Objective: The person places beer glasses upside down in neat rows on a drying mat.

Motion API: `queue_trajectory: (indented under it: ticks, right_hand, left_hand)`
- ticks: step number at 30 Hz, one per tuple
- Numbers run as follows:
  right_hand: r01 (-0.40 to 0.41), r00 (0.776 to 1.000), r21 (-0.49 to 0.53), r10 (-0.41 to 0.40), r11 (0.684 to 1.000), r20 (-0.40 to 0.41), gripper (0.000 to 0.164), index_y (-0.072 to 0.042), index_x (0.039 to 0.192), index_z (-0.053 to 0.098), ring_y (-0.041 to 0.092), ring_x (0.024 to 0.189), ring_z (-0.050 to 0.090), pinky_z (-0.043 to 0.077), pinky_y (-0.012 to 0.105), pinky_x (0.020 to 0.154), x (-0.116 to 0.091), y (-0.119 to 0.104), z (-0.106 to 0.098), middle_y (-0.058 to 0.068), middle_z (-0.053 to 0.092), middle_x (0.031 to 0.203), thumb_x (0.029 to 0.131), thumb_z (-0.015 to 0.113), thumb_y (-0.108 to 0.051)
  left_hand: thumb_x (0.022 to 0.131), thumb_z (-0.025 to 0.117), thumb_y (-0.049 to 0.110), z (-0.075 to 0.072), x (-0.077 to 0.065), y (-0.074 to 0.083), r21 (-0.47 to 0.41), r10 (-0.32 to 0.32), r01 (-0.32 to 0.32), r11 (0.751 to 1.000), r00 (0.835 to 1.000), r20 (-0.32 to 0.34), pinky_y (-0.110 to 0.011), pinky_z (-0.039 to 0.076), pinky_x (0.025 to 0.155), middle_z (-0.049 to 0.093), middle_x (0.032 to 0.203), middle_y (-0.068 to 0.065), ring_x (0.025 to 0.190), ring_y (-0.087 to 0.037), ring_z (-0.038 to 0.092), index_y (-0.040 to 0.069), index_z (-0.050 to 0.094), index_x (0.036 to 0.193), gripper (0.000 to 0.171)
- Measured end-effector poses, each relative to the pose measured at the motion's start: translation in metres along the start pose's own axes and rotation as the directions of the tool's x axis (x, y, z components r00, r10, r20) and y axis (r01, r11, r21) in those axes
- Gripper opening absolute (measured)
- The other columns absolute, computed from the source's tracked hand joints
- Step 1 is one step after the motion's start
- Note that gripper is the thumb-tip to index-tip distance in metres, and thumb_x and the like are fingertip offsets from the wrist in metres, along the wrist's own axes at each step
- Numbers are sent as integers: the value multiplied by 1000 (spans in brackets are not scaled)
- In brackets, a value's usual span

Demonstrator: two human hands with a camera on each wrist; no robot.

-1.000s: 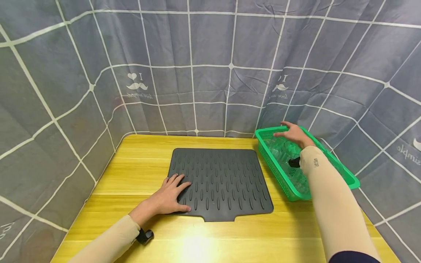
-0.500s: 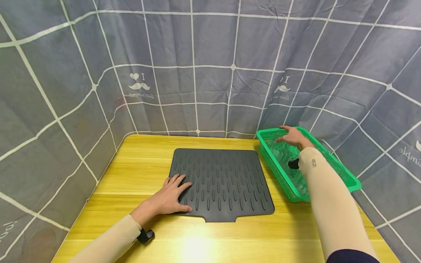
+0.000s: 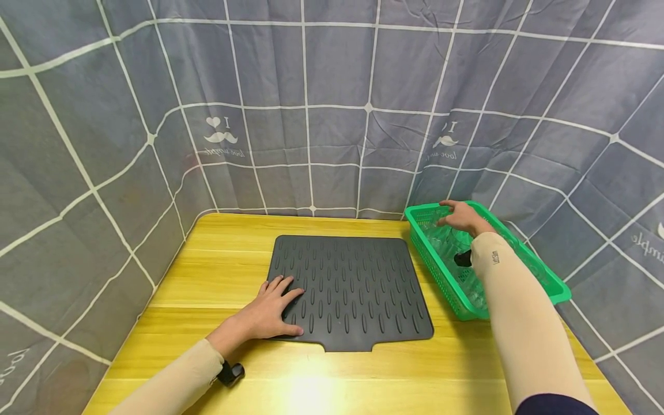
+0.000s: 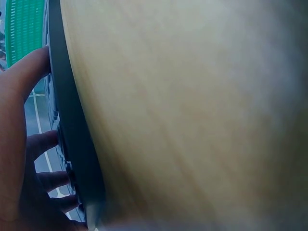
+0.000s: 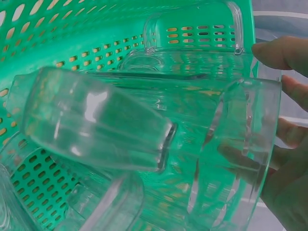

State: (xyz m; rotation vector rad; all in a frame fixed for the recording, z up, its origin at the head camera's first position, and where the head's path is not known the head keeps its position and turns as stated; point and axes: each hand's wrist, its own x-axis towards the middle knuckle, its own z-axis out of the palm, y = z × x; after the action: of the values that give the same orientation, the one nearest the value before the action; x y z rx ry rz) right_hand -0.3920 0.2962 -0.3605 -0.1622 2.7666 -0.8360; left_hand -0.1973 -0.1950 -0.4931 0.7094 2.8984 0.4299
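My left hand (image 3: 267,314) rests on the near left corner of a dark grey ridged mat (image 3: 347,288), fingers spread. In the left wrist view, thumb and fingertips touch the mat (image 4: 72,110). My right hand (image 3: 463,219) reaches over the far end of a green plastic basket (image 3: 441,271). Clear handled mugs lie in this basket. The right wrist view shows one clear mug (image 5: 192,91) on its side, its rim beside my right hand (image 5: 291,178). A finger shows through its clear wall; the thumb stands near the rim, not visibly gripping.
The basket stands on the right of the yellow wooden table (image 3: 223,248). A grey curtain (image 3: 332,138) with white grid lines hangs behind and along both sides. More clear pieces (image 5: 106,202) lie beneath the mug.
My right hand has lowered slightly into the basket, with thumb and fingers a little closer together. The left hand stays on the mat. The view shifts slightly.
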Motion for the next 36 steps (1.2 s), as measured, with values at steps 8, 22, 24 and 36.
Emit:
queue_trajectory:
  ticks: [8, 22, 24, 36]
  right_hand:
    - [30, 999, -21, -31, 999, -26, 74, -1, 158, 25, 57, 136, 36, 40, 64, 105, -2, 1, -5, 42, 26, 153, 96, 63, -16]
    - [67, 994, -10, -68, 998, -86, 74, -7, 159, 28, 54, 137, 35, 39, 64, 104, -7, -6, -19, 35, 31, 154, 96, 64, -21]
    - [76, 992, -16, -78, 997, -95, 74, -7, 159, 29, 54, 135, 37, 41, 63, 102, -7, -8, -20, 34, 31, 154, 96, 65, -21]
    - [110, 985, -14, -111, 994, -134, 75, -10, 159, 31, 51, 133, 40, 39, 65, 103, -17, -16, -32, 32, 36, 153, 95, 68, -23]
  left_hand:
    - [81, 70, 69, 0, 0, 1, -5, -3, 3, 1000, 1000, 2, -70, 13, 117, 22, 165, -19, 152, -47, 16, 20, 43, 154, 92]
    - [80, 70, 70, 0, 1, 1, -5, -4, 5, 1000, 1000, 8, -71, 14, 117, 22, 165, -20, 152, -47, 15, 20, 43, 154, 93]
    - [81, 70, 70, 0, 2, 1, -9, -3, 3, 1000, 1000, 8, -71, 14, 117, 22, 165, -20, 152, -47, 15, 20, 43, 154, 93]
    - [80, 71, 69, -1, 1, 1, -9, -7, 8, 1000, 1000, 13, -70, 12, 118, 21, 166, -18, 153, -46, 14, 20, 42, 155, 94]
